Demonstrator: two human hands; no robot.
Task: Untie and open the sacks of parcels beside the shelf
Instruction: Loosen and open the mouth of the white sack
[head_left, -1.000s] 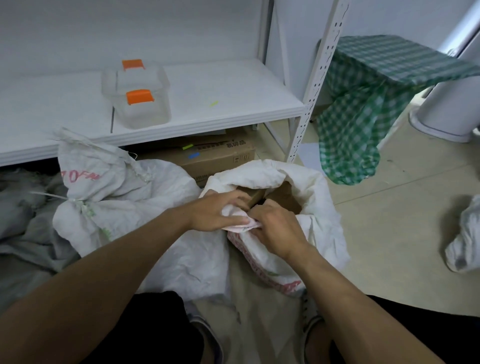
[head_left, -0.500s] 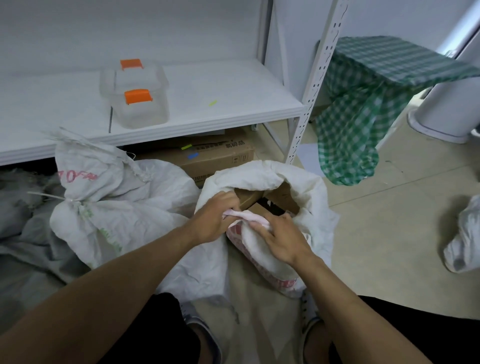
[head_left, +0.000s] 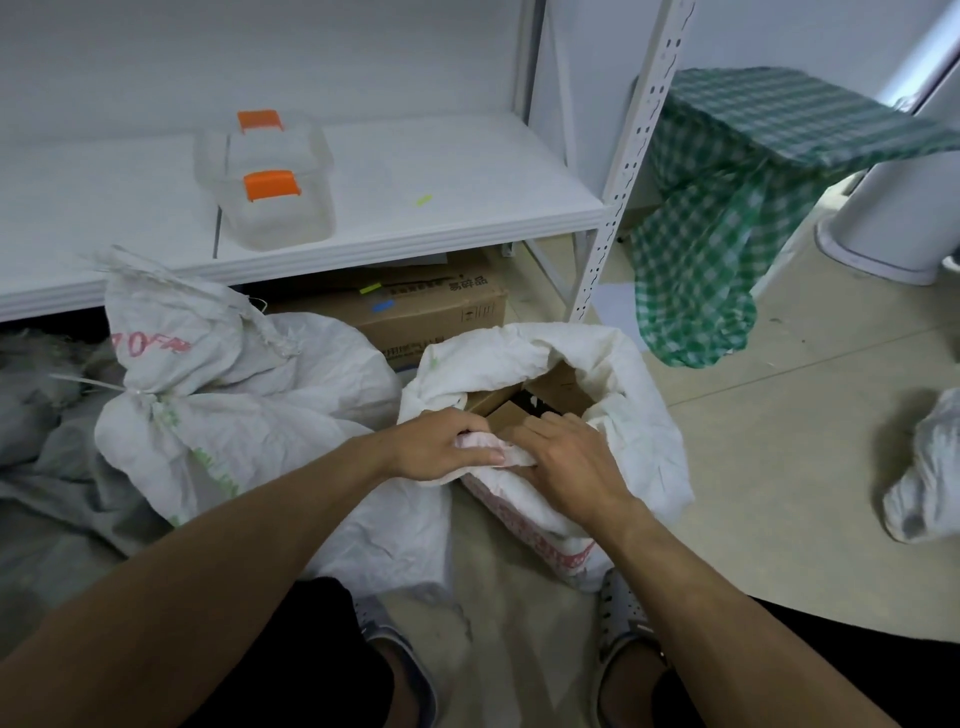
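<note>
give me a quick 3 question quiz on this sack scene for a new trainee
1. True or false: the left sack is untied at its neck.
2. What shows inside the open sack? A) cardboard boxes B) bottles C) shoes
3. Fill in: the clear container on the shelf has ___ latches.

Key: 1 false, a tie cinches it; 2 A; 3 orange.
</note>
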